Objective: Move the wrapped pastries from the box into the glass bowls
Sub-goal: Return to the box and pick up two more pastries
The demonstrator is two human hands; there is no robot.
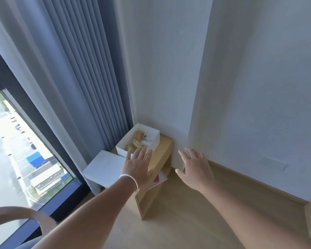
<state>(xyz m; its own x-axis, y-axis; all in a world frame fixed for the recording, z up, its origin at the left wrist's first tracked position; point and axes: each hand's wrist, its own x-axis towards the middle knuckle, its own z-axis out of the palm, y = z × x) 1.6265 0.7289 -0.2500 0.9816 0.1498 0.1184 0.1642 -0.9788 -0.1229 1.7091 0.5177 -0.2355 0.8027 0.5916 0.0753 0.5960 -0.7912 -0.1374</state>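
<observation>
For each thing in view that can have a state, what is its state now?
Box: open, pastries inside.
Lid: off, lying beside the box.
Pastries: in the box.
Left hand: open, empty, over the box edge.
Right hand: open, empty.
Curtain: drawn partly aside.

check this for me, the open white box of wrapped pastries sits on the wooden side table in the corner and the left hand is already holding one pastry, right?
Not quite. In the head view the open white box of wrapped pastries does sit on the wooden side table in the corner, but the left hand holds nothing: it is open, fingers spread, reaching toward the box.
</observation>
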